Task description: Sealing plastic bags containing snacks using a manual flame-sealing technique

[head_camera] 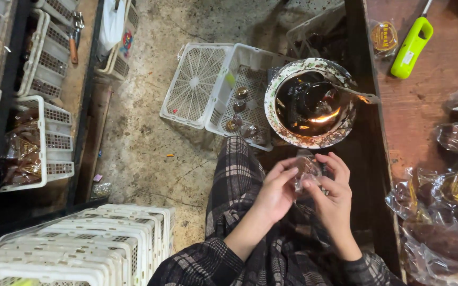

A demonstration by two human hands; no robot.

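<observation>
Small clear plastic packet (307, 170) sat pinched between both hands above the person's plaid-trousered lap, just below the bowl. At the far left stood white lattice crates (38, 140) with dark wrapped goods. The left hand (275, 193) had its fingers curled closed on the packet's left side. Above it, an enamel bowl (310, 103) of dark glossy syrup held a spoon (345, 91). The right hand (335, 196) gripped the packet's right side with bent fingers. On the wooden table (425, 90), near its far edge, lay a lime-green lighter (411, 48); filled packets (451, 190) crowded its right edge.
</observation>
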